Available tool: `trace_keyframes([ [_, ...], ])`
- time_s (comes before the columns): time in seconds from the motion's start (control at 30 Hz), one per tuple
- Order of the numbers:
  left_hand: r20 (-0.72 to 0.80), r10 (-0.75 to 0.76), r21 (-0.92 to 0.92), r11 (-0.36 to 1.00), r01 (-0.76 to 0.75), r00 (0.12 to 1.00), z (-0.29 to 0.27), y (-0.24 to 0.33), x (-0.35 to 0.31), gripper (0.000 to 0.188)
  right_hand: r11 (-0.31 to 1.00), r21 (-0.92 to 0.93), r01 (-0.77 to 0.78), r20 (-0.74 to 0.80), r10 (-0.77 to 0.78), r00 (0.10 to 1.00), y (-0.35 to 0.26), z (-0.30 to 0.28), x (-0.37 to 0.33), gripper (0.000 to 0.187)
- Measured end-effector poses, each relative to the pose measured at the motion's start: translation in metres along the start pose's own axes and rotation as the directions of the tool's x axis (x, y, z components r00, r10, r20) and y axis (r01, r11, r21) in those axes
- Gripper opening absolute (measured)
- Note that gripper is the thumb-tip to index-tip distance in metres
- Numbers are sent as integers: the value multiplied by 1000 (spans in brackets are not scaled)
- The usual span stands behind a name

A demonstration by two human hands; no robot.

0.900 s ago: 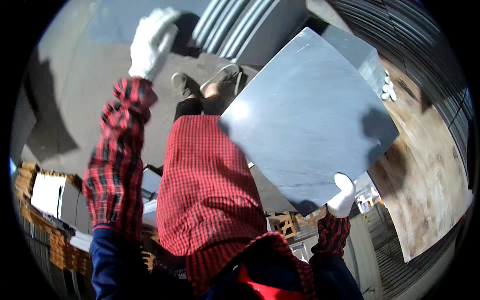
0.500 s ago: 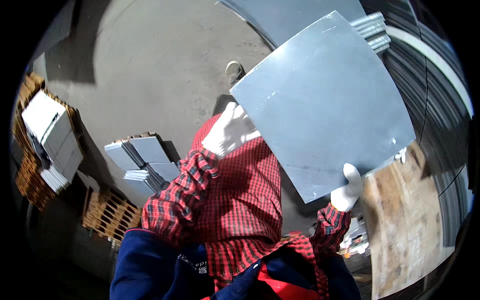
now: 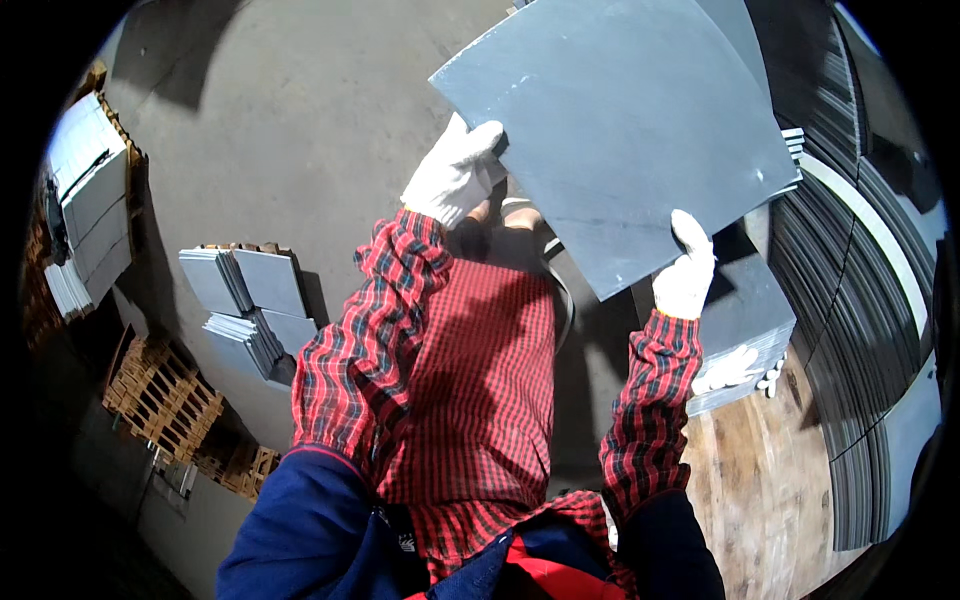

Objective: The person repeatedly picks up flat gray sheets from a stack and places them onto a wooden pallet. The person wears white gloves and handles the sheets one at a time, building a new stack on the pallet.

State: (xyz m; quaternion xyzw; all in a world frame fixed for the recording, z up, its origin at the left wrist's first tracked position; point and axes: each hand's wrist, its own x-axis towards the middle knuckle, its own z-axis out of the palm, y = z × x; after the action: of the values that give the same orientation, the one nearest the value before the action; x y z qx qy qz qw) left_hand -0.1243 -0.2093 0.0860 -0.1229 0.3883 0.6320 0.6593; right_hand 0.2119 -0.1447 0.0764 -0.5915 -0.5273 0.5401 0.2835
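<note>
My left hand (image 3: 452,175), in a white knit glove, is closed at the left edge of a large square grey tile (image 3: 620,130), its fingers partly hidden under it. My right hand (image 3: 686,268), gloved the same way, grips the lower right edge with the thumb on the upper face. The tile is held out in front of me, slightly tilted, with pale scuffs along its edges. Beneath and beyond my right hand stands a stack of grey tiles (image 3: 757,300), with a white glove (image 3: 730,370) against its near side. Whether that glove is worn cannot be told.
Long rows of upright tiles (image 3: 835,270) line the right side beside a wooden board (image 3: 750,480). To the left are small tile stacks (image 3: 270,283), wooden pallets (image 3: 165,395) and a pallet load with white boxes (image 3: 92,195). Concrete floor (image 3: 310,110) lies between.
The tile has moved up and away from me. My left hand has gone from beside the tile to its left edge. The tile stack beyond my right hand has come into view.
</note>
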Motion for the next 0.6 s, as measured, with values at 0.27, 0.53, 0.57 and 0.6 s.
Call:
trace_keyframes([
  [0.27,-49,30,119,993,-24,998,-23,33,37,54,887,-407,216,188,-150,971,-15,58,34,33],
  [0.53,18,49,165,985,-51,999,-40,40,43,60,917,-377,133,150,-81,985,15,77,24,29],
  [0.57,8,38,161,986,-39,999,-38,41,41,60,920,-366,140,145,-92,985,14,85,26,29],
  [0.6,-2,22,156,987,-22,1000,-36,44,39,60,923,-358,141,136,-98,986,11,93,27,29],
])
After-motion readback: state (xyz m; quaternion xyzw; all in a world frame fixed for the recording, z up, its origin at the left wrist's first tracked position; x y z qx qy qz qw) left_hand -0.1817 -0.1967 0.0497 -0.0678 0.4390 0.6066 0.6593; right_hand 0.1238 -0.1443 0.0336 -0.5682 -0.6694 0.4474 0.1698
